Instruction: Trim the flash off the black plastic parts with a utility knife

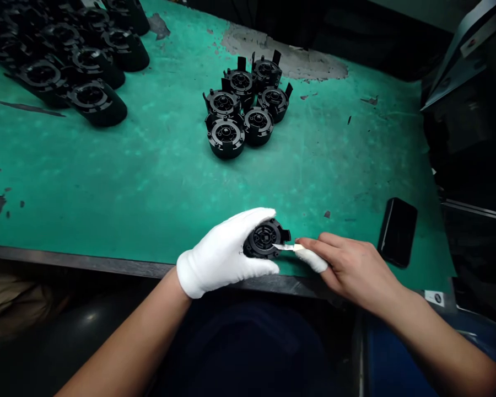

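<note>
My left hand [227, 251], in a white glove, is wrapped round a round black plastic part [265, 237] near the table's front edge. The part's ringed face is turned up, and a tab sticks out on its right. My right hand [351, 262] is bare except for a white cover on the thumb. Between its thumb and fingers it pinches a small knife [287, 247] with a pointed blade. The blade tip lies over the lower right of the part's face; whether it touches cannot be made out.
Several similar black parts [226, 135] stand grouped at the table's middle back. Taller black cylinders [97, 102] crowd the back left. A black phone-like object [398, 231] lies at the right. The green tabletop [157, 182] has worn patches.
</note>
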A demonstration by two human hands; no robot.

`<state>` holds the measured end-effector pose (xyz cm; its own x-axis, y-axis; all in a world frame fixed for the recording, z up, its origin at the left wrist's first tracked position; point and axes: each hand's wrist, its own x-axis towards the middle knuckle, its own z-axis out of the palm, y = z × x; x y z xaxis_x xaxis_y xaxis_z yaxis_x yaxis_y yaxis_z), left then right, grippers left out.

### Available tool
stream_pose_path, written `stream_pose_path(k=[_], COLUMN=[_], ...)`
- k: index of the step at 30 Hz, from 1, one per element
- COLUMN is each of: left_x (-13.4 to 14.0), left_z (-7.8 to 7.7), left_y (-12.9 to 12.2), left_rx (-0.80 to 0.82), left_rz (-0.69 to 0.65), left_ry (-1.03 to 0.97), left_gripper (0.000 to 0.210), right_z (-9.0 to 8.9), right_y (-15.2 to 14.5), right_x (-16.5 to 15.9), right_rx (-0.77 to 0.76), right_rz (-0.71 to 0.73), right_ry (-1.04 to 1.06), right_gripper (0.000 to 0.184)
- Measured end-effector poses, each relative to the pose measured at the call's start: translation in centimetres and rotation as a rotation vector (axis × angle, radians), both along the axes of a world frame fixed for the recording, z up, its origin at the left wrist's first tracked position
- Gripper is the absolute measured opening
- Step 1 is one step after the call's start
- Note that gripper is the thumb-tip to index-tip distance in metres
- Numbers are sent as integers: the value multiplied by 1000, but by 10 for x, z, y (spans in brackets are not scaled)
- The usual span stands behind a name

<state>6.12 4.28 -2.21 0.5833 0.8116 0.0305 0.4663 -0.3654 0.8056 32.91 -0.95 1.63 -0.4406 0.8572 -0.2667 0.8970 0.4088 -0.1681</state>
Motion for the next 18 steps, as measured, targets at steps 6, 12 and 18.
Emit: stream_pose_path(k=[6, 12, 18], left_x=[4, 18, 32], left_z=[-2, -6, -16], left_y=[-4, -33, -58], left_rx=[7, 78, 151], left_rz=[32, 222, 383], left_ry=[-4, -13, -61], left_gripper=[82, 86, 85], right_z=[-14, -12, -12], right_y=[-5, -26, -58], right_x=[-1, 4, -8], right_rx=[105, 74, -107], right_rz=[-102, -247, -243], right_ry=[28, 324, 384], right_gripper=[37, 30, 44])
